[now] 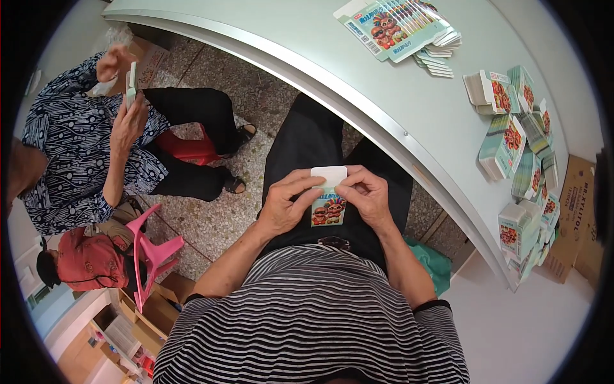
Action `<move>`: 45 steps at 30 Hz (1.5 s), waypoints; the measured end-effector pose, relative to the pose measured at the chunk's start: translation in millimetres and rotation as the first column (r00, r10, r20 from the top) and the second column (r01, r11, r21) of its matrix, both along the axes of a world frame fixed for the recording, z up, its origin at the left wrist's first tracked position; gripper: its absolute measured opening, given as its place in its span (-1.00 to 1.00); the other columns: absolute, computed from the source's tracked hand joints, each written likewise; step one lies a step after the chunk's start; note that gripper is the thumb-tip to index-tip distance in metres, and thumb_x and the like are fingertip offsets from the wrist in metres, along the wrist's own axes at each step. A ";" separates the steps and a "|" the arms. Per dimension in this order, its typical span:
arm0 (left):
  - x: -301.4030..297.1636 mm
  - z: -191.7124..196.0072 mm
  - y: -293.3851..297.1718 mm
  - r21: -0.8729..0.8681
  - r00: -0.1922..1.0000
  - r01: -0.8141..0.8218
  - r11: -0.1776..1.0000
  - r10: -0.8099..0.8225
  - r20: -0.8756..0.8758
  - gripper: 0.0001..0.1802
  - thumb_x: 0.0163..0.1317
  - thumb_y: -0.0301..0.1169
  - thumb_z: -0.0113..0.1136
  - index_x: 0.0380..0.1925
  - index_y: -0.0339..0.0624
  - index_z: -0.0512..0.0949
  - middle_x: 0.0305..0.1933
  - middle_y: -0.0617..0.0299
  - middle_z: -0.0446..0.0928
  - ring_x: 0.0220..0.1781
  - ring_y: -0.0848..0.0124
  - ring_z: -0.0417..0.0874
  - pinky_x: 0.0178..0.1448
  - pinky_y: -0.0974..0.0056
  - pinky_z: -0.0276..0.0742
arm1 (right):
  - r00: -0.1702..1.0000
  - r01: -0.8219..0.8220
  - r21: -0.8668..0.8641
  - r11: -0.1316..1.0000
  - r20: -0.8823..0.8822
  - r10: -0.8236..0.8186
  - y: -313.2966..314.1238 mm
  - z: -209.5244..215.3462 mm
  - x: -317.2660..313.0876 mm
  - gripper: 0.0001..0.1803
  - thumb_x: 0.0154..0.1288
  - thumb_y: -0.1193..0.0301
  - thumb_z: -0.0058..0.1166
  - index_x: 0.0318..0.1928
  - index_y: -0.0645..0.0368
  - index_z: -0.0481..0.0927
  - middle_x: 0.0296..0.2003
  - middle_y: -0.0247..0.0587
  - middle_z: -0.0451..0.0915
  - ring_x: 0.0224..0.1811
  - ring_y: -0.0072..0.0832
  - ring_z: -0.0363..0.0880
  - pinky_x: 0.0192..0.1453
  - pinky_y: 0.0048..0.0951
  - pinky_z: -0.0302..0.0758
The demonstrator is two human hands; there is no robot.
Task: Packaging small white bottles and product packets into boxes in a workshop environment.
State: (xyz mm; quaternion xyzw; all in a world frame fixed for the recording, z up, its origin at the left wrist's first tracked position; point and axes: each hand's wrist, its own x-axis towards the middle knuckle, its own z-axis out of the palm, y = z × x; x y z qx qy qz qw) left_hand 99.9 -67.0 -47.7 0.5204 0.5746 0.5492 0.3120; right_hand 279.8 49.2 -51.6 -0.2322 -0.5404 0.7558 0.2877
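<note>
Above my lap I hold a small flat printed carton between both hands. Its front is green with colourful cartoon figures, and a white rounded flap stands up at the top. The fingers of my left hand are closed on its left edge, with the thumb near the base of the flap. My right hand pinches the right edge the same way, thumb and fingertips by the flap. Whether anything lies inside the carton cannot be seen.
A curved pale table arcs ahead and to my right. On it lie a fanned stack of flat cartons and several carton bundles. A brown cardboard box stands at the right. Left, a seated co-worker handles cartons near a pink stool.
</note>
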 end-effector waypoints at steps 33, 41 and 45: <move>-14.5 26.0 9.6 -0.404 0.815 0.178 0.897 0.096 0.572 -0.81 0.27 -0.49 0.28 -0.15 -0.34 0.67 -0.28 0.17 0.69 -0.28 0.56 0.66 -0.21 0.46 0.59 | 0.955 -0.167 -0.089 0.982 0.234 0.183 22.0 12.3 -4.4 -0.83 0.28 0.56 0.16 -0.14 0.34 0.67 -0.21 -0.22 0.64 -0.20 -0.59 0.57 -0.06 -0.58 0.47; -16.0 13.2 1.3 -0.190 0.943 0.129 0.973 -0.061 0.327 -0.83 0.19 -0.55 0.35 -0.21 -0.35 0.70 -0.20 0.12 0.69 -0.27 0.52 0.66 -0.20 0.48 0.57 | 0.941 -0.244 -0.086 0.966 0.221 0.257 18.7 20.1 -1.0 -0.72 0.19 0.63 0.27 -0.05 0.32 0.65 -0.19 -0.24 0.63 -0.22 -0.64 0.56 -0.14 -0.62 0.50; -21.2 14.4 3.1 -0.246 0.950 0.112 0.963 -0.031 0.312 -0.82 0.18 -0.57 0.34 -0.19 -0.36 0.69 -0.19 0.12 0.68 -0.24 0.51 0.66 -0.18 0.47 0.58 | 0.943 -0.199 -0.133 0.971 0.245 0.226 13.6 25.7 -8.3 -0.58 0.23 0.56 0.28 0.10 0.30 0.56 -0.22 -0.32 0.64 -0.30 -0.72 0.54 -0.26 -0.66 0.45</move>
